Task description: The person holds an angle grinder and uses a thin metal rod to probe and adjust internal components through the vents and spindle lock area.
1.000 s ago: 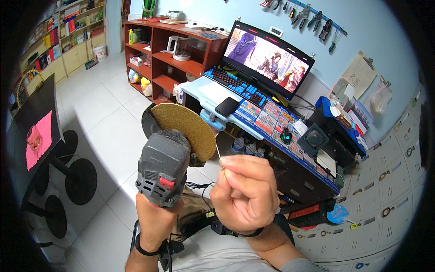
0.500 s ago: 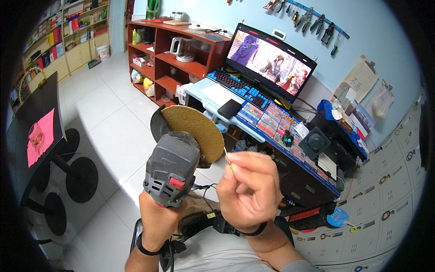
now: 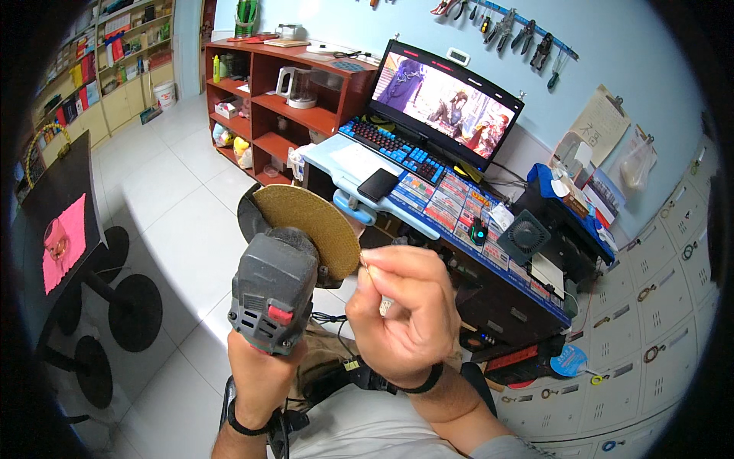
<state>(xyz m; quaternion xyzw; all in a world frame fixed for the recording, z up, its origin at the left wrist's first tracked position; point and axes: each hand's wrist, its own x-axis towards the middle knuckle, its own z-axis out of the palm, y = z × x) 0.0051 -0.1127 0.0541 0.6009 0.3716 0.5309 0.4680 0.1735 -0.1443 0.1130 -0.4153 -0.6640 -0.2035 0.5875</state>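
A black angle grinder (image 3: 271, 279) with a red switch stands upright in my left hand (image 3: 260, 382), which is wrapped round its body. Its round yellow-brown disc (image 3: 310, 218) faces away at the top, with a dark guard (image 3: 250, 216) on the left side. Between thumb and fingertips, my right hand (image 3: 409, 310) pinches a thin pale stick (image 3: 366, 266). The stick's tip is at the disc's right edge; whether they touch I cannot tell. Most of the stick is hidden by my fingers. A dark cord (image 3: 329, 317) hangs behind the grinder.
Ahead stands a desk with a monitor (image 3: 443, 103), a keyboard (image 3: 401, 149), a phone (image 3: 378, 183) and a small fan (image 3: 524, 236). Red-brown shelves (image 3: 306, 116) are beyond. On the left, a black table (image 3: 76, 180) bears a pink cloth (image 3: 70, 249). Pale lockers (image 3: 634, 344) line the right.
My right hand has moved left and slightly down, and the stick's exposed tip now sits against or close to the disc's edge. The grinder has shifted slightly left in view.
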